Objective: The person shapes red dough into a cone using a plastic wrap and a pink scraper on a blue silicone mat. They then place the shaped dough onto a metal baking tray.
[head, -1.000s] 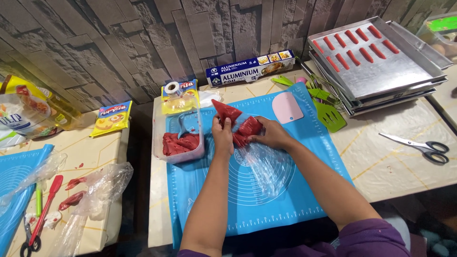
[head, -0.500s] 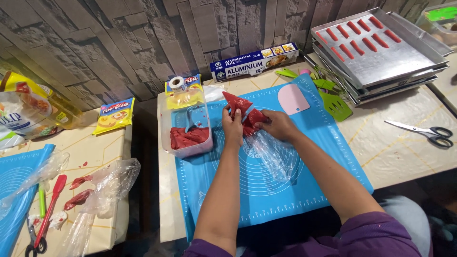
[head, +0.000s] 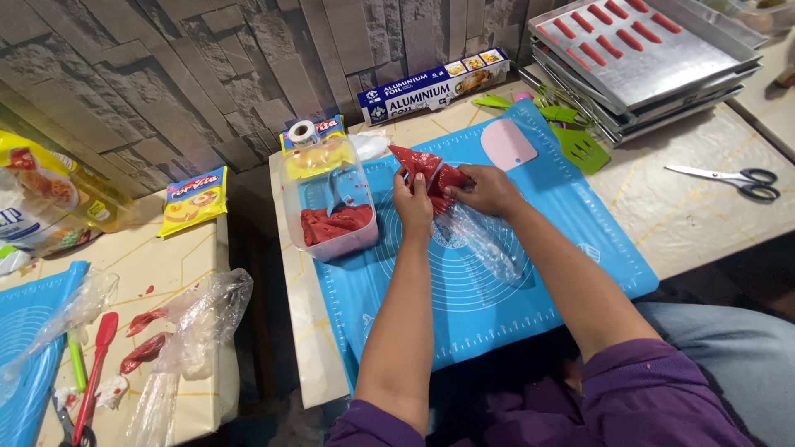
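Head view: at frame centre a red-filled piping bag (head: 435,178) is gripped by both hands over the blue mat (head: 530,273), left hand (head: 412,203) closed on its left side, right hand (head: 489,190) closed on its right. The bag's clear end trails toward lower right, seemingly empty. Just left, a tub (head: 331,211) of red paste is seen. Scissors (head: 733,180) lie far right.

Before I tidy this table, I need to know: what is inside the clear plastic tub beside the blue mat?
The clear plastic tub holds red paste at its near end and a blue scoop standing in it. What lies beneath the paste is hidden.
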